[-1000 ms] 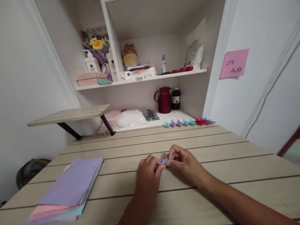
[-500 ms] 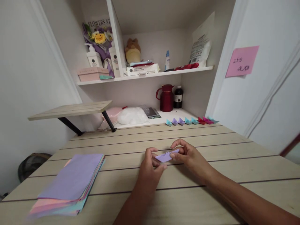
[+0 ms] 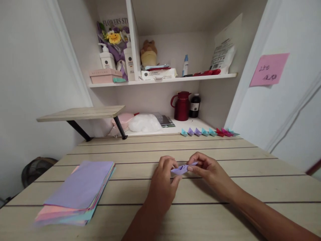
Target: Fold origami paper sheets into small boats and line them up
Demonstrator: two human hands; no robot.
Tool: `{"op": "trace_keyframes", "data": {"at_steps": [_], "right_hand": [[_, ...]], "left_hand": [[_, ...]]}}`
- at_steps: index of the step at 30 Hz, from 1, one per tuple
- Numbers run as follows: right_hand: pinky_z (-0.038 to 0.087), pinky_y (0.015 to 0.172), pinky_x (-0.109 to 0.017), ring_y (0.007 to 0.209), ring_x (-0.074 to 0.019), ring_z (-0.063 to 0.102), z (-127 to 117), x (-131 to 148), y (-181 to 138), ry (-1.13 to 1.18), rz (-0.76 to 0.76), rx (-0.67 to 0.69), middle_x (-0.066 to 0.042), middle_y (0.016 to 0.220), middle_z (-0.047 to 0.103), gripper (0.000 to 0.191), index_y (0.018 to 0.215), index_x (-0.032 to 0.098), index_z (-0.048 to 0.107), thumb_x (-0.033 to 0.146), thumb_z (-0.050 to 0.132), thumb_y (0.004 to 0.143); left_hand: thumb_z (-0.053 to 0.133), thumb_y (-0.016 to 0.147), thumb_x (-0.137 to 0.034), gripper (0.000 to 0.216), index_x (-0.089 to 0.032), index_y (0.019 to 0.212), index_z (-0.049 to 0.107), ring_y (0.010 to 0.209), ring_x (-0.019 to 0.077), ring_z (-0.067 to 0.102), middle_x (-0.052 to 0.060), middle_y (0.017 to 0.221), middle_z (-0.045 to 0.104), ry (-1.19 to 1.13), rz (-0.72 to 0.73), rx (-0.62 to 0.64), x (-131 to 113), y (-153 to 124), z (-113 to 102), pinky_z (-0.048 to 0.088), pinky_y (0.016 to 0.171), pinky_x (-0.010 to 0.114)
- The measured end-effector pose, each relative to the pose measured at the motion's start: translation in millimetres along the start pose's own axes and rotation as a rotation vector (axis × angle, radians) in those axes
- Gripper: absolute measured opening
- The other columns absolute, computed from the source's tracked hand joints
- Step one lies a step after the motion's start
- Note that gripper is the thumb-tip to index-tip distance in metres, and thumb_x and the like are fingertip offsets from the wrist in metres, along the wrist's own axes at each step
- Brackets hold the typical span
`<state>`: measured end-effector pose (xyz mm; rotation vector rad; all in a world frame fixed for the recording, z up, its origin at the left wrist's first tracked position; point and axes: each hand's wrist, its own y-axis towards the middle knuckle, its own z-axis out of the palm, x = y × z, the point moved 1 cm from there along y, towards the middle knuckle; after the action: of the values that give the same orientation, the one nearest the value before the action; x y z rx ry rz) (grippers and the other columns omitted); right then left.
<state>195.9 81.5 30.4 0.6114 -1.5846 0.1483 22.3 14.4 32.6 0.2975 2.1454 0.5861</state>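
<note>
A small folded purple paper boat (image 3: 181,169) is held just above the wooden table, slightly tilted, with its middle fold showing. My right hand (image 3: 209,170) pinches its right end between thumb and fingers. Around the left end curves my left hand (image 3: 163,182), its fingertips close behind the paper and its thumb apart below; whether a fingertip touches the paper is hard to tell. To the left lies a stack of coloured paper (image 3: 82,184) with a purple sheet on top. Along the table's back edge stands a row of several paper boats (image 3: 205,132) in blue, purple, red and pink.
A small raised wooden shelf (image 3: 82,113) on black legs stands at the back left. Behind the table are a red jug (image 3: 182,106), a dark bottle (image 3: 194,105) and a white plastic bag (image 3: 145,123). A pink note (image 3: 270,69) is stuck on the right wall.
My left fingers have curled further over, nearer the paper boat's left end. The boat has tipped and its folds look more spread. The whole view has shifted slightly.
</note>
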Motion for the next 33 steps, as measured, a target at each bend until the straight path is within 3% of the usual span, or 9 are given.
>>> {"op": "trace_keyframes", "data": {"at_steps": [6, 16, 28, 33], "right_hand": [[0.043, 0.063, -0.028, 0.068, -0.0151, 0.056, 3, -4, -1, -0.022, 0.0, 0.036, 0.0, 0.073, 0.062, 0.02, 0.083, 0.019, 0.059, 0.037, 0.068, 0.08], [0.05, 0.075, -0.031, 0.085, -0.0203, 0.064, -1, 12, -4, -0.496, -0.255, 0.027, -0.003, 0.09, 0.068, 0.007, 0.088, 0.023, 0.06, 0.028, 0.063, 0.083], [0.048, 0.074, -0.029, 0.084, -0.0189, 0.063, 1, 14, -5, -0.617, -0.413, 0.163, -0.005, 0.088, 0.067, 0.016, 0.087, 0.023, 0.067, 0.019, 0.052, 0.091], [0.047, 0.076, -0.03, 0.083, -0.019, 0.063, 3, 16, -5, -0.569, -0.332, 0.134, -0.004, 0.088, 0.069, 0.01, 0.085, 0.022, 0.065, 0.021, 0.056, 0.089]], "left_hand": [[0.059, 0.076, -0.012, 0.012, -0.023, 0.076, 0.054, 0.07, 0.0149, 0.057, -0.005, 0.071, 0.061, 0.09, -0.15, 0.116, 3, -1, 4, 0.042, 0.068, 0.026], [0.06, 0.074, -0.011, 0.012, -0.022, 0.073, 0.055, 0.064, 0.0138, 0.06, -0.004, 0.07, 0.062, 0.011, -0.237, 0.022, 4, 3, 3, 0.044, 0.062, 0.023], [0.058, 0.074, -0.005, 0.014, -0.02, 0.075, 0.06, 0.064, 0.0145, 0.061, 0.0, 0.078, 0.064, 0.029, -0.186, 0.06, 4, 3, 6, 0.047, 0.065, 0.027], [0.06, 0.074, -0.009, 0.011, -0.02, 0.074, 0.059, 0.067, 0.0156, 0.062, -0.001, 0.073, 0.064, 0.021, -0.182, 0.038, 0, 1, 4, 0.047, 0.068, 0.028]]}}
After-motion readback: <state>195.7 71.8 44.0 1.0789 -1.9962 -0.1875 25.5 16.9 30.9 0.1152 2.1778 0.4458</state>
